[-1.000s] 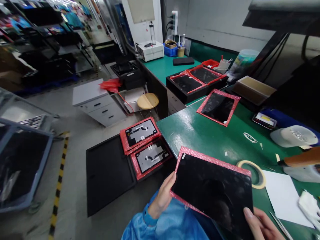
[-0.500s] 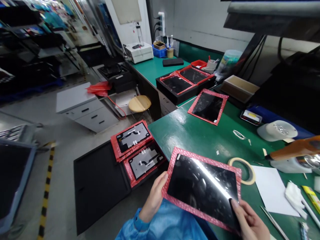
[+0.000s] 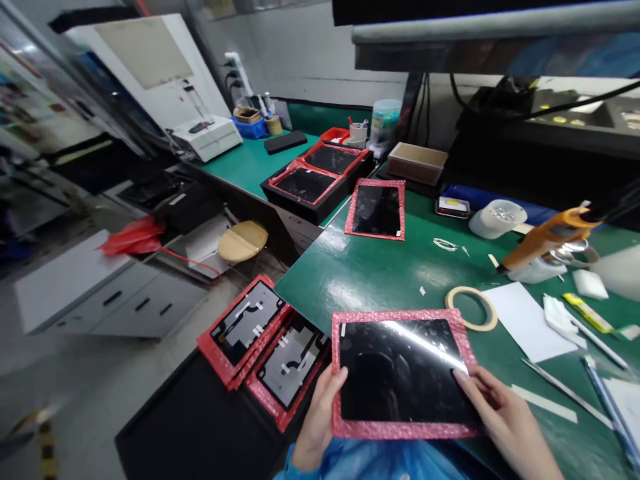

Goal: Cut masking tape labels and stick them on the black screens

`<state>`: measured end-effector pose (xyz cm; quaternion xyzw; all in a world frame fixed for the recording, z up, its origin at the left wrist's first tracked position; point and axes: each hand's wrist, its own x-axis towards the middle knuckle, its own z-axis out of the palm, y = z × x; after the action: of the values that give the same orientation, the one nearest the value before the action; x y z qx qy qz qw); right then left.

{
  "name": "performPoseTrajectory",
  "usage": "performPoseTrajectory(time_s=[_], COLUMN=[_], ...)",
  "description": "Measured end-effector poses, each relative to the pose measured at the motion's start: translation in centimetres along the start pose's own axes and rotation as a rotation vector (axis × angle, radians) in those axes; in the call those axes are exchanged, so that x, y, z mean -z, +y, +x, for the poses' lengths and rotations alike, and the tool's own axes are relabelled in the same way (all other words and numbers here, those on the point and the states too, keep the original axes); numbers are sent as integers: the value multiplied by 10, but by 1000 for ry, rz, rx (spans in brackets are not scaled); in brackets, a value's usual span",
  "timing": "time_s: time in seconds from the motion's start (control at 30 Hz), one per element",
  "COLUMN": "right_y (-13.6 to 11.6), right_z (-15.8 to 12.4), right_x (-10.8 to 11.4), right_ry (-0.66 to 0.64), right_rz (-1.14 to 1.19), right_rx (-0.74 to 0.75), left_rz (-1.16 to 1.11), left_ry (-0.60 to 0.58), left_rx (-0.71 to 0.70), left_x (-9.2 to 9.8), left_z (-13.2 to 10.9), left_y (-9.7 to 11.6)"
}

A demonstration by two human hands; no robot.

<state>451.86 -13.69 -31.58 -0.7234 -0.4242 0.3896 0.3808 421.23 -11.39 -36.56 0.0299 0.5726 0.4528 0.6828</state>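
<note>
Between my two hands is a black glass screen panel [image 3: 400, 377] lying on a pink bubble-wrap bag [image 3: 370, 430], held at the table's near edge. My left hand [image 3: 320, 407] grips the left border, thumb on top. My right hand [image 3: 500, 407] grips the right side, its thumb pressing on the glass. A streak of light and smudges show on the panel. To the left, two grey-backed panels [image 3: 287, 363] lie on red bubble-wrap over a black foam tray [image 3: 200, 417]. Another black panel in pink wrap [image 3: 379, 210] lies farther back on the green table [image 3: 320, 273].
A masking tape roll [image 3: 471, 309], white paper [image 3: 531, 321], tweezers [image 3: 565, 390] and an orange-handled tool [image 3: 545, 237] lie to the right. A black box [image 3: 320, 210] with wrapped panels stands at the back. A wooden stool [image 3: 243, 241] stands left of the table.
My view has turned to the right. The held panel has levelled out from its slant and sits squarer before me, with both hands still on it.
</note>
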Motion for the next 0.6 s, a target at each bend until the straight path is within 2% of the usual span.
performPoseTrajectory(time_s=[0.13, 0.27, 0.43, 0.6], right_y=[-16, -20, -14, -3], right_z=[-4, -7, -6, -2], right_x=[-7, -10, -4, 14], right_ry=[7, 28, 23, -68], right_rz=[-41, 18, 76, -23], right_rx=[18, 10, -3, 83], left_rz=[224, 344, 319, 305], left_ry=[-112, -124, -67, 86], left_rx=[7, 5, 32, -13], left_x=[10, 11, 4, 6], left_z=[10, 14, 8, 7], left_y=[8, 14, 14, 4])
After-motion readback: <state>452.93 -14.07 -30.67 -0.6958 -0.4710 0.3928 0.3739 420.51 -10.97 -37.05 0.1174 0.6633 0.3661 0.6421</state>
